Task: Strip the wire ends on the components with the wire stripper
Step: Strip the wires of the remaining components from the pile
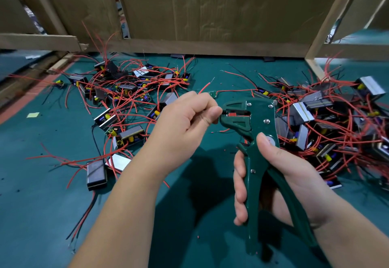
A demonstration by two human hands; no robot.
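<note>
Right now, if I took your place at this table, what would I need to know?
The left hand pinches a thin wire end at the mouth of the stripper.
The right hand grips the handles of the green metal wire stripper, held upright above the teal table mat.
Small boxed components with red and black wires lie in a left pile and a right pile.
Done: I cannot tell which components are already stripped.
Left: squeeze to strip this end, then probably work through the rest.
</note>
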